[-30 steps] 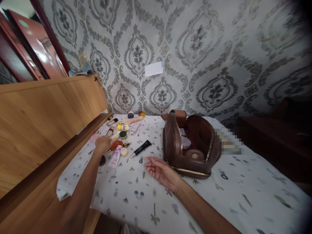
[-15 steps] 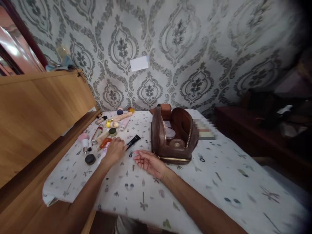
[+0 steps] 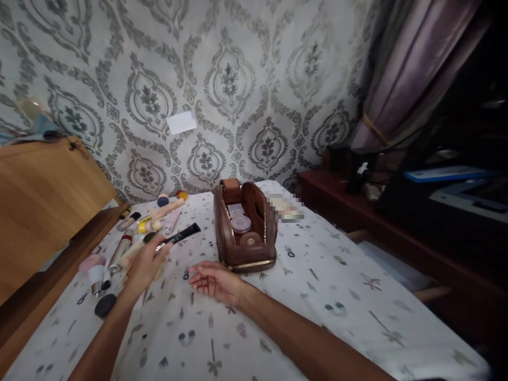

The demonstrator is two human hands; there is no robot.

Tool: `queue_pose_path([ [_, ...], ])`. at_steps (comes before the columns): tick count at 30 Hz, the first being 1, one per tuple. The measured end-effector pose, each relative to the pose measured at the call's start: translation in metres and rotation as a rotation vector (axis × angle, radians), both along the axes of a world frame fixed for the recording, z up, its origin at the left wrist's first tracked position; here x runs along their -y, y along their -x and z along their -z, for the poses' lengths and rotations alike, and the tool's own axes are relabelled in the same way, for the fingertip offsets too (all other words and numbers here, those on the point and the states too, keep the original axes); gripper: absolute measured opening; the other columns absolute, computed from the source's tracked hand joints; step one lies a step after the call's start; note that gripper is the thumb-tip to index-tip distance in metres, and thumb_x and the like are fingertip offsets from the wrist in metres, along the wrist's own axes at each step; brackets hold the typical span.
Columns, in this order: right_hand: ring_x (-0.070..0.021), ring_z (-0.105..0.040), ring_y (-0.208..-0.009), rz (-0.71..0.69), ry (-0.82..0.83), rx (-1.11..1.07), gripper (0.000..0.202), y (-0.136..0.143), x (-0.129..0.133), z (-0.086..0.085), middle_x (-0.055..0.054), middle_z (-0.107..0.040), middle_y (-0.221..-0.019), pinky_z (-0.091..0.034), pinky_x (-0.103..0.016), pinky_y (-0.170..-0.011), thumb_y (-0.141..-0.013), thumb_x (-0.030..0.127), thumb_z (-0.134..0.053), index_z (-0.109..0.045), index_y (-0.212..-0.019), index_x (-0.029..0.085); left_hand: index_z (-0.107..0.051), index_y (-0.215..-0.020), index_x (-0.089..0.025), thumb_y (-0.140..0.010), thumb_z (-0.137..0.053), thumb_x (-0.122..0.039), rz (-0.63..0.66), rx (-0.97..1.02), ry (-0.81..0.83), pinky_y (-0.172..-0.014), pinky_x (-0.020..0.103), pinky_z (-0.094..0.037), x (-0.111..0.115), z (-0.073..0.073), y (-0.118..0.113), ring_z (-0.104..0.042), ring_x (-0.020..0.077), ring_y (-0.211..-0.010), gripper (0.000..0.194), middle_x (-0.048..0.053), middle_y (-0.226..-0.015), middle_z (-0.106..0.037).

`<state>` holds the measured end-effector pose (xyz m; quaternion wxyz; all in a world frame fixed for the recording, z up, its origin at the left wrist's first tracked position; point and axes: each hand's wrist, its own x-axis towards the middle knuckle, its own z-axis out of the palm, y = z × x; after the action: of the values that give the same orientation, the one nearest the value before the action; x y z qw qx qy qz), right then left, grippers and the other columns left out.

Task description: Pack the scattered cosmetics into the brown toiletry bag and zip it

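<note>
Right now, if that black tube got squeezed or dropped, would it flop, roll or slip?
The black tube would probably give when squeezed but not flop: it looks straight, like a soft squeeze tube. Its broad far end should discourage rolling. The shiny silver end, at the left hand's fingers, might be slippery.

The left hand [image 3: 145, 265] pinches; the right hand [image 3: 219, 283] lies loosely curled, palm upward.

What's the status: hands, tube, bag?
Left hand holds black tube by its silver end. Right hand empty, loosely curled, near brown bag. Bag open, round compact inside.
</note>
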<state>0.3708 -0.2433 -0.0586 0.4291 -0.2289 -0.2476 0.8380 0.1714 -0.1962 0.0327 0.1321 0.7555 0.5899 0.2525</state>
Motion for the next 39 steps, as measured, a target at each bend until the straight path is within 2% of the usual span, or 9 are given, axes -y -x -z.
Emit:
queue_pose_path([
  [3, -0.0125, -0.067, -0.064, 0.001, -0.009, -0.010, 0.034, 0.000, 0.000, 0.001, -0.007, -0.074, -0.074, -0.046, -0.027, -0.071, -0.070, 0.031, -0.083, -0.071, -0.092, 0.008, -0.050, -0.094, -0.024, -0.084, -0.047, -0.057, 0.062, 0.227, -0.042, -0.058, 0.031, -0.048, -0.005, -0.027, -0.009, -0.060, 0.0201, -0.062, 0.034, -0.001, -0.066, -0.059],
  [7, -0.0125, -0.066, -0.063, -0.004, -0.019, -0.013, 0.034, 0.001, -0.001, 0.002, -0.007, -0.074, -0.073, -0.046, -0.028, -0.072, -0.067, 0.032, -0.083, -0.071, -0.090, 0.009, -0.046, -0.101, -0.024, -0.085, -0.052, -0.056, 0.200, 0.397, -0.051, -0.051, 0.023, -0.039, -0.006, -0.064, -0.036, -0.056, 0.0148, -0.061, 0.036, -0.004, -0.070, -0.056],
  [11, -0.0130, -0.067, -0.066, -0.002, -0.011, -0.011, 0.033, 0.000, -0.001, 0.002, -0.006, -0.074, -0.073, -0.046, -0.028, -0.074, -0.067, 0.031, -0.083, -0.072, -0.090, 0.010, -0.045, -0.097, -0.024, -0.086, -0.052, -0.049, 0.349, 0.366, -0.055, -0.057, 0.023, -0.042, -0.011, -0.093, -0.074, -0.056, 0.0138, -0.063, 0.028, -0.005, -0.069, -0.055],
  [14, -0.0124, -0.067, -0.067, -0.007, -0.014, 0.008, 0.032, 0.000, -0.001, 0.002, -0.005, -0.074, -0.074, -0.047, -0.028, -0.075, -0.069, 0.032, -0.082, -0.071, -0.091, 0.011, -0.047, -0.092, -0.022, -0.087, -0.050, -0.043, 0.440, 0.251, -0.072, -0.062, 0.025, -0.044, -0.023, -0.103, -0.102, -0.056, 0.0141, -0.064, 0.021, -0.004, -0.068, -0.056],
  [20, -0.0128, -0.068, -0.066, -0.014, -0.004, -0.005, 0.036, 0.000, -0.001, 0.001, -0.005, -0.074, -0.073, -0.046, -0.026, -0.071, -0.067, 0.034, -0.085, -0.072, -0.091, 0.010, -0.057, -0.092, -0.019, -0.090, -0.049, -0.036, 0.448, -0.111, -0.107, -0.067, 0.028, -0.044, -0.042, -0.104, -0.151, -0.061, 0.0184, -0.070, 0.019, -0.002, -0.067, -0.063],
  [27, -0.0141, -0.067, -0.065, -0.020, 0.010, -0.052, 0.038, 0.000, -0.002, 0.005, -0.007, -0.074, -0.074, -0.045, -0.028, -0.071, -0.067, 0.032, -0.086, -0.072, -0.093, 0.008, -0.066, -0.097, -0.018, -0.093, -0.053, -0.038, 0.434, -0.342, -0.131, -0.075, 0.029, -0.046, -0.046, -0.099, -0.197, -0.066, 0.0229, -0.087, 0.024, 0.005, -0.086, -0.072],
  [30, -0.0143, -0.068, -0.065, -0.022, 0.022, -0.052, 0.040, 0.000, -0.002, 0.004, -0.007, -0.074, -0.073, -0.045, -0.028, -0.070, -0.064, 0.031, -0.087, -0.072, -0.093, 0.008, -0.068, -0.099, -0.019, -0.092, -0.056, -0.039, 0.408, -0.409, -0.135, -0.079, 0.030, -0.047, -0.051, -0.098, -0.211, -0.067, 0.0248, -0.097, 0.025, 0.007, -0.095, -0.073],
  [34, -0.0144, -0.068, -0.065, -0.015, 0.021, -0.043, 0.046, -0.001, -0.001, 0.002, -0.006, -0.074, -0.073, -0.045, -0.026, -0.067, -0.060, 0.034, -0.090, -0.072, -0.093, 0.008, -0.070, -0.099, -0.019, -0.092, -0.057, -0.041, 0.434, -0.468, -0.131, -0.083, 0.032, -0.049, -0.055, -0.097, -0.225, -0.067, 0.0273, -0.105, 0.027, 0.009, -0.106, -0.074],
  [39, -0.0124, -0.068, -0.065, 0.001, -0.003, -0.043, 0.039, -0.001, 0.001, 0.003, -0.006, -0.075, -0.076, -0.046, -0.025, -0.068, -0.063, 0.034, -0.088, -0.070, -0.089, 0.011, -0.071, -0.100, -0.016, -0.089, -0.061, -0.035, 0.461, -0.541, -0.089, -0.084, 0.035, -0.052, -0.051, -0.090, -0.238, -0.067, 0.0303, -0.109, 0.024, 0.015, -0.111, -0.073],
])
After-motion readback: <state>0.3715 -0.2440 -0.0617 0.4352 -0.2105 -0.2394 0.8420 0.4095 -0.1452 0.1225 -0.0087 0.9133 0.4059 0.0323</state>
